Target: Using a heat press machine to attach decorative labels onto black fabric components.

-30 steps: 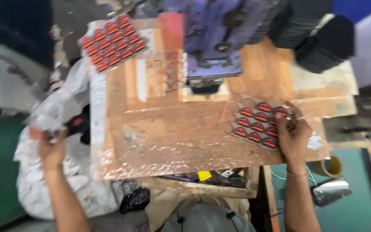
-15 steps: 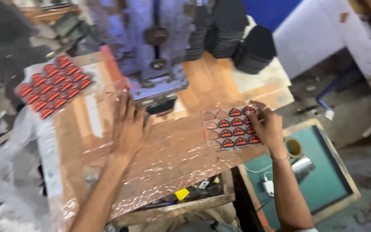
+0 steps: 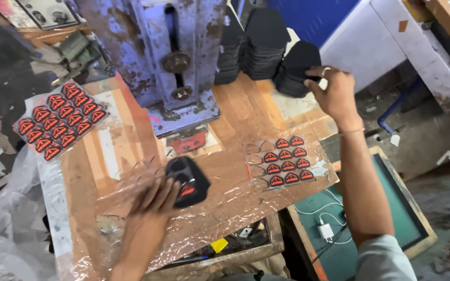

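My left hand (image 3: 154, 205) rests on the plastic-wrapped table (image 3: 235, 203), fingers blurred, touching a black shield-shaped pad with a red mark (image 3: 187, 180). Whether it grips the pad I cannot tell. My right hand (image 3: 332, 91) reaches to the back right and is closed on a black pad at a short stack of black pads (image 3: 294, 70). A clear sheet with several red-and-black badges (image 3: 285, 161) lies between the hands. The blue, worn press machine (image 3: 170, 57) stands at the back centre.
Another sheet of red badges (image 3: 58, 119) lies at the table's left. Taller stacks of black pads (image 3: 259, 39) stand behind the press. A teal tray with a white charger (image 3: 325, 229) sits low on the right. Crumpled plastic (image 3: 6, 218) lies at the left.
My right hand left the badge sheet and reached back to the black pad stack. My left hand slid toward me, and a black pad now lies at its fingers.
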